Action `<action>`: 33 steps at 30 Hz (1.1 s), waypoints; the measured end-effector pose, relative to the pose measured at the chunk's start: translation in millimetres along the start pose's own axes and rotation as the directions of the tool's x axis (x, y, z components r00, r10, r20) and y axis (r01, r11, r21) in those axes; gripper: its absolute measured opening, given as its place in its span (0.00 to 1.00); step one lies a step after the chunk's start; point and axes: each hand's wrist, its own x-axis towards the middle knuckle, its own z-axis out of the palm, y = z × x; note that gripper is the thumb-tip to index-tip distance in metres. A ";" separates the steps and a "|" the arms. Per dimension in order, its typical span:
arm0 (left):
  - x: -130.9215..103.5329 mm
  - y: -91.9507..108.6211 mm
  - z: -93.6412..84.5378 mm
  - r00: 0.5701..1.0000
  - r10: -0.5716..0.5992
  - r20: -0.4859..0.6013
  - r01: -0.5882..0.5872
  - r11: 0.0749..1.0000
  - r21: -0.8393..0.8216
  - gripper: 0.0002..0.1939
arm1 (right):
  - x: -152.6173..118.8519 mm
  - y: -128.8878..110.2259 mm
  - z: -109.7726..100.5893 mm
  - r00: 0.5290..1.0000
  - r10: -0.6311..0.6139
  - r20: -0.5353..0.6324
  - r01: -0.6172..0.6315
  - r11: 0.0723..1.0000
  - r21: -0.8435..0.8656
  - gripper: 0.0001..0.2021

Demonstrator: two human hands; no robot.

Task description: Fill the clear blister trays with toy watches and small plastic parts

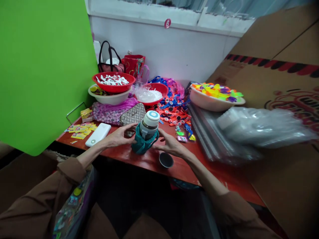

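Observation:
A thermos bottle [149,127] with a white lid stands upright near the table's front edge, its lower part in a teal fabric sleeve [142,143]. My left hand [121,136] curves around the sleeve's left side, thumb and fingers against it. From the right, my right hand [170,143] holds the same sleeve with bent fingers. Just below that hand, a small dark cup [166,160] sits at the table edge with its opening up. A patterned pouch [133,114] lies right behind the bottle.
A white power bank [98,134] and yellow cards [81,130] lie left. Behind are a red basin [113,88] of white pieces, orange and blue straps [174,109], and a bowl [211,103] of colourful pieces. Plastic bags [259,127] and a cardboard box [281,73] stand right; a green panel [45,66] left.

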 end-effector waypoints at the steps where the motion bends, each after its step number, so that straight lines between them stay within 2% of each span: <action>1: 1.6 -0.3 1.0 1.000 0.013 0.009 -0.013 1.000 0.006 0.44 | 5.3 -2.5 6.2 1.000 -0.029 0.006 0.029 0.999 0.014 0.32; 4: 5.5 -2.8 6.0 0.998 0.062 0.031 -0.061 0.998 -0.014 0.43 | 16.2 -7.5 21.8 0.995 -0.083 0.053 0.076 0.991 0.111 0.25; 7: 5.5 -4.5 6.7 0.993 0.098 0.067 -0.094 0.994 -0.052 0.40 | 18.9 -10.5 24.7 0.989 -0.101 0.110 0.081 0.982 0.172 0.25; 10: 0.2 -3.2 -1.6 0.996 0.057 0.073 -0.051 0.995 -0.084 0.42 | 15.6 -13.4 11.1 0.991 -0.079 0.106 0.064 0.988 0.140 0.32; 15: -8.5 2.5 -9.3 0.999 0.009 -0.053 -0.019 0.978 -0.207 0.50 | 6.0 -15.5 -15.8 0.997 -0.068 0.039 0.060 0.983 0.175 0.44; 17: -8.7 2.8 -4.2 0.999 0.006 -0.053 -0.016 0.983 -0.185 0.53 | 3.5 -14.6 -15.4 0.997 -0.068 0.028 0.062 0.984 0.165 0.46; 20: -6.8 -1.8 5.6 1.000 -0.013 -0.013 0.012 0.997 -0.073 0.53 | 2.3 -13.2 -3.1 0.999 -0.033 0.010 0.032 0.996 0.081 0.48; 24: -2.3 -10.2 12.3 0.999 0.039 0.019 -0.039 0.999 -0.025 0.52 | 2.4 -17.4 11.6 0.999 -0.032 0.020 0.029 0.990 0.137 0.44; 26: 0.6 -11.4 14.8 0.996 0.081 0.024 -0.080 0.996 -0.029 0.52 | 2.7 -22.3 11.2 0.999 -0.052 0.009 0.050 0.987 0.152 0.44; 30: 6.0 -10.0 28.1 0.991 0.130 -0.015 -0.130 0.990 -0.053 0.56 | 8.1 -30.9 0.5 0.990 -0.098 -0.101 0.117 0.971 0.210 0.51; 33: 8.7 -11.9 46.4 0.988 0.103 -0.113 -0.112 0.991 -0.076 0.56 | 17.4 -37.7 -5.7 0.981 -0.106 -0.165 0.138 0.972 0.192 0.52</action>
